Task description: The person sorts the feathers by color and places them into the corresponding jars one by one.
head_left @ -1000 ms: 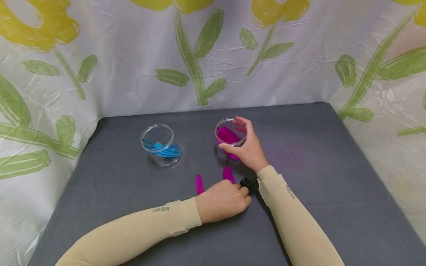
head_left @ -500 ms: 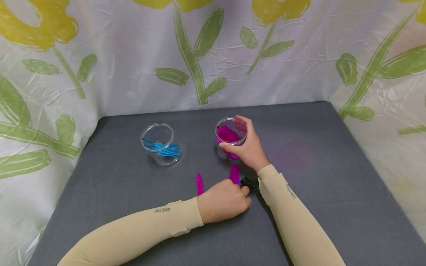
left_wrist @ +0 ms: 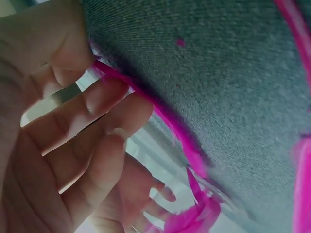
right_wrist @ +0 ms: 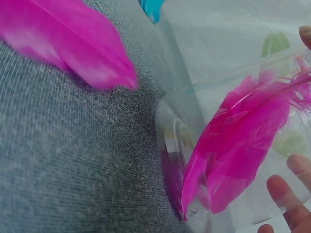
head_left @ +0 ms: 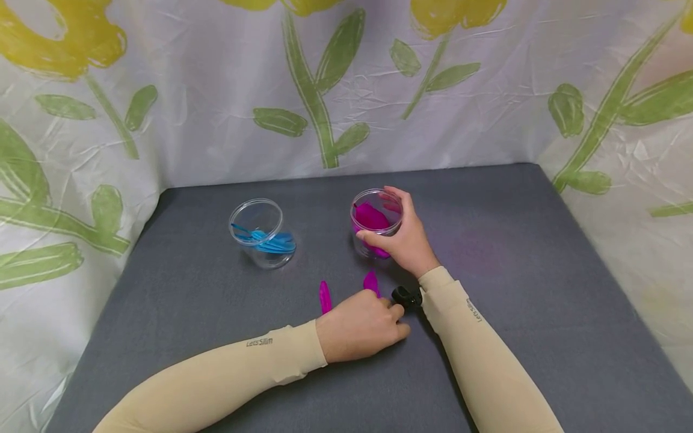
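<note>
My left hand [head_left: 363, 328] pinches a magenta feather [head_left: 371, 281] by its thin end, close to the grey tabletop. In the left wrist view this feather [left_wrist: 165, 116] appears nearly edge-on, past the fingertips. My right hand [head_left: 406, 240] grips the side of a clear plastic cup [head_left: 364, 249], thumb at the near side and fingers round the far side. Several magenta feathers [right_wrist: 243, 141] stand tilted inside that cup. A second loose magenta feather [head_left: 325, 297] lies on the table left of my left hand, which partly hides it.
Another clear cup [head_left: 254, 210] stands to the left, holding blue feathers [head_left: 277, 243]. A black device [head_left: 406, 296] sits at my right wrist, close to my left fingers. A flowered white curtain [head_left: 216, 120] hangs behind the grey table [head_left: 530, 337].
The feather in my left hand turned broad side up and swung right, then swung back left and shows narrower. My right hand and both cups have kept their places.
</note>
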Motion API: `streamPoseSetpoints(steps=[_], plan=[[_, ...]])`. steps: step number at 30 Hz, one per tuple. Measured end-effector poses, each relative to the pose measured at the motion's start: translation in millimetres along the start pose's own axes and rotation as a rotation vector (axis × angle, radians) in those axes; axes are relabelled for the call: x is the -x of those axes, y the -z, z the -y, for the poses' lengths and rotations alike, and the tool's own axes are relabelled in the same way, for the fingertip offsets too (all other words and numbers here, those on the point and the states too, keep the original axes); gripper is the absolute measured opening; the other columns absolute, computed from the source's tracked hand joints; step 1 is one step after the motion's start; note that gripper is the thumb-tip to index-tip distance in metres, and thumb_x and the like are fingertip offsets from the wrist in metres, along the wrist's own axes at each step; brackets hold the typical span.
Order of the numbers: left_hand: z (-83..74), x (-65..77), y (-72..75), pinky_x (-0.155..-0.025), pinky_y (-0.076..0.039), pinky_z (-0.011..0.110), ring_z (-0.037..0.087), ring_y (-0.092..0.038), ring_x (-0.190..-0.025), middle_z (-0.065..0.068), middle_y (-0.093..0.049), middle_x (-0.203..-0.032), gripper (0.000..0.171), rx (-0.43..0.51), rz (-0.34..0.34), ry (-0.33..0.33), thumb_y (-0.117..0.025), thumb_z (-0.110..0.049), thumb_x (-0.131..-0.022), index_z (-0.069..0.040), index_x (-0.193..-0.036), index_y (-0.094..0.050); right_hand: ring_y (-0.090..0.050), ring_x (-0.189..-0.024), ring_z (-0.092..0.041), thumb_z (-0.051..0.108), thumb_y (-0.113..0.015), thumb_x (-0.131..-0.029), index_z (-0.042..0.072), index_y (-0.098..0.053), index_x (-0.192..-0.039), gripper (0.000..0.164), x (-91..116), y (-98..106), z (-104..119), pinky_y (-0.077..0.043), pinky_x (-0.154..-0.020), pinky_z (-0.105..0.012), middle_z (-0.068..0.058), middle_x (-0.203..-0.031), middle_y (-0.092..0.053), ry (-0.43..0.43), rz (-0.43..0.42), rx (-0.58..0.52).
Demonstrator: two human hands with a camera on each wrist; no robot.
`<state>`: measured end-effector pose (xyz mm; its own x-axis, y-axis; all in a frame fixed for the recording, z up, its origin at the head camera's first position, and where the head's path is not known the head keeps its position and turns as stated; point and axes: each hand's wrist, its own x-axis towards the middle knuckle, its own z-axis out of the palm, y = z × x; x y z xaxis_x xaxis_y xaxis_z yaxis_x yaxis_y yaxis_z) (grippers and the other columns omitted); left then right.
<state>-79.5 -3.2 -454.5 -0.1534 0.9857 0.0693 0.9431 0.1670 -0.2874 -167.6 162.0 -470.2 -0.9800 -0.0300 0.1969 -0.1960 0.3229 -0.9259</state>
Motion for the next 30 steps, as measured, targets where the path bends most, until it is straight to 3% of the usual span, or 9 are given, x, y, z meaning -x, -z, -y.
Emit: streamPoseSetpoints(steps=[2,10,15,22,30], plan=[[2.2,2.1,1.4,-0.044,-0.037,0.028,0.012,-0.057,-0.058,-0.006,-0.06,-0.076,0.01,0.034,-0.008,0.011,-0.062,-0.017,-0.091,-0.026,-0.088,-0.065,-0.045,-0.138,-0.015,0.049,-0.087,-0.074,0.039,-0.03,-0.149,0.095,-3.5,-1.3,-11.5,-0.051,-0.105,-0.049,0.014,-0.15,-0.046,0.007,-0.009,0.011],[19.5,12.8,11.3,-0.048,-0.039,0.025,0.009,-0.051,-0.059,-0.008,-0.057,-0.078,0.009,0.173,-0.071,0.083,-0.061,-0.023,-0.086,-0.025,-0.095,-0.063,-0.046,-0.138,-0.016,0.054,-0.086,-0.073,0.041,-0.03,-0.149,0.096,-3.8,-0.8,-12.4,-0.052,-0.104,-0.048,0.013,-0.15,-0.046,0.017,-0.016,0.018],[35.2,21.8,16.8,-0.046,-0.03,0.021,0.004,-0.042,-0.056,-0.011,-0.048,-0.073,0.005,0.289,-0.163,0.168,-0.062,-0.023,-0.083,-0.026,-0.087,-0.06,-0.045,-0.14,-0.02,0.052,-0.087,-0.073,0.04,-0.029,-0.15,0.096,-4.3,-3.4,-13.5,-0.051,-0.105,-0.047,0.012,-0.151,-0.045,0.009,-0.006,0.002],[62.3,31.7,34.2,-0.05,-0.033,0.018,-0.002,-0.042,-0.061,-0.014,-0.052,-0.077,0.009,0.438,-0.299,0.297,-0.065,-0.021,-0.079,-0.026,-0.082,-0.058,-0.042,-0.142,-0.028,0.036,-0.088,-0.077,0.026,-0.029,-0.152,0.096,-2.4,-2.8,1.0,-0.048,-0.106,-0.055,0.003,-0.153,-0.045,0.008,0.007,-0.05],[92.7,37.4,54.7,-0.064,-0.048,0.018,0.0,-0.056,-0.073,-0.016,-0.058,-0.083,0.015,0.731,-0.503,0.407,-0.07,-0.016,-0.08,-0.025,-0.089,-0.061,-0.042,-0.141,-0.04,0.021,-0.086,-0.08,0.012,-0.029,-0.152,0.092,6.0,2.8,24.2,-0.045,-0.109,-0.056,-0.014,-0.154,-0.044,0.034,0.035,-0.051]])
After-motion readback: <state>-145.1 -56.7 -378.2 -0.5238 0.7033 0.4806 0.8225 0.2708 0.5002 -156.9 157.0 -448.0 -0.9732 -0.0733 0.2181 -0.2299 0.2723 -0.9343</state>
